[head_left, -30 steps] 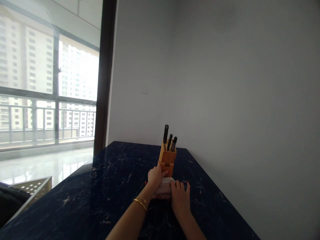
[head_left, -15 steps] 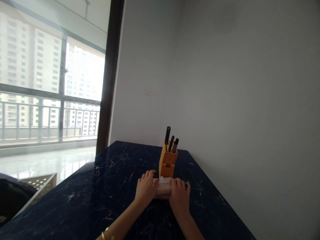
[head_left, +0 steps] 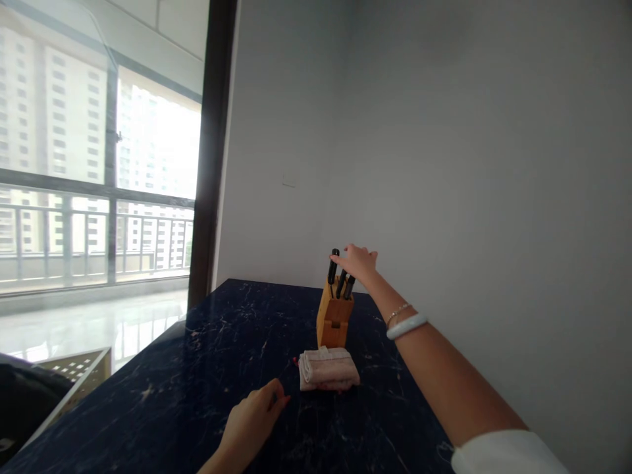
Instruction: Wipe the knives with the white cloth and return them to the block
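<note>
A wooden knife block (head_left: 334,322) stands on the dark blue marbled table (head_left: 197,375), holding several knives with black handles. My right hand (head_left: 361,263) is above the block, its fingers spread, with the thumb at the top of the tallest knife handle (head_left: 332,271). I see no grip closed around that handle. In front of the block lies a folded pink towel (head_left: 328,370). My left hand (head_left: 254,416) is low over the table, left of the towel and apart from it. Its fingers are loosely bent, and nothing shows in them.
A grey wall (head_left: 469,197) runs along the table's right side. Beyond the table's left edge are a pale perforated piece of furniture (head_left: 81,368) and a dark object (head_left: 29,401). Large windows (head_left: 54,131) stand farther left.
Both hands have let go of the folded towel. My right hand has risen to the knife handles; my left hand has drawn back toward me and left.
</note>
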`<state>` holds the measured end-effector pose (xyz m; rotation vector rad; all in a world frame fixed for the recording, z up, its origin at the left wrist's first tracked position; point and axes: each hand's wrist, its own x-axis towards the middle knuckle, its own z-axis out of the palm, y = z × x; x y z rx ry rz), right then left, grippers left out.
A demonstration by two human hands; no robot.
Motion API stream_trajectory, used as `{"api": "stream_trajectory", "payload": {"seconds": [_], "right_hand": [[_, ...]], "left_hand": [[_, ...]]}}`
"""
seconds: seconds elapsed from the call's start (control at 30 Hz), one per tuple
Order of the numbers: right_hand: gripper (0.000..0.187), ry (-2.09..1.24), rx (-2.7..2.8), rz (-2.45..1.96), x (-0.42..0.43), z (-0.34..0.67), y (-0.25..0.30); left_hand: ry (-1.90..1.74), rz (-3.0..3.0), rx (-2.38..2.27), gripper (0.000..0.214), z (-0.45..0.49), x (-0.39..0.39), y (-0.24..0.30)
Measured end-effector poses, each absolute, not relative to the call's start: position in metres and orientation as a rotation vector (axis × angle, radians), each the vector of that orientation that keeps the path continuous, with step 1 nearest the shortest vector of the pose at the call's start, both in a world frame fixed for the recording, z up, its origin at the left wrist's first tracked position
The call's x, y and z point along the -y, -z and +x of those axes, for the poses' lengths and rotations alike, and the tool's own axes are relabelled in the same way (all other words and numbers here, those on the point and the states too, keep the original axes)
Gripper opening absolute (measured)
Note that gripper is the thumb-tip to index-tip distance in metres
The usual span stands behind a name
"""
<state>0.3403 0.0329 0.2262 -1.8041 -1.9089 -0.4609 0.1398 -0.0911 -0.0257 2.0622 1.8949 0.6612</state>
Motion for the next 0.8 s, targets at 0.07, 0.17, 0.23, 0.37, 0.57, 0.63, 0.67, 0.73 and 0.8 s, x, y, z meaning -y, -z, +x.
{"api": "stream_trajectory", "payload": {"seconds": [0.07, 0.17, 0.23, 0.37, 0.57, 0.63, 0.67, 0.73, 0.8], "right_hand": [[0.042, 0.362, 1.976, -1.876, -0.043, 0.333, -0.231], [0.034, 0.309, 1.976, -1.914, -0.053, 0.324, -0.231], [0.026, 0.296, 1.951, -1.943, -0.056, 0.318, -0.231], [0.019, 0.326, 1.896, -1.942, -0.054, 0.310, -0.241], [0.029, 0.505, 1.796, -1.807, -0.038, 0.295, -0.297], [0.032, 0.636, 1.730, -1.664, -0.026, 0.288, -0.325], [0.032, 0.723, 1.689, -1.551, -0.018, 0.283, -0.338], [0.034, 0.870, 1.641, -1.311, 0.004, 0.273, -0.358], [0.036, 0.952, 1.672, -1.086, 0.034, 0.262, -0.365]], "left_hand": [[-0.659, 2.051, -1.875, 0.021, 0.137, 0.091, 0.029], [-0.672, 2.020, -1.876, 0.026, 0.135, 0.092, 0.028], [-0.677, 2.008, -1.890, 0.027, 0.135, 0.093, 0.026], [-0.670, 2.025, -1.892, 0.028, 0.139, 0.094, 0.026], [-0.686, 1.990, -1.841, 0.026, 0.140, 0.095, 0.025], [-0.697, 1.952, -1.821, 0.026, 0.140, 0.096, 0.023], [-0.706, 1.935, -1.807, 0.027, 0.140, 0.097, 0.022], [-0.753, 1.898, -1.761, 0.028, 0.141, 0.096, 0.021], [-0.871, 1.841, -1.647, 0.027, 0.142, 0.094, 0.022]]}}
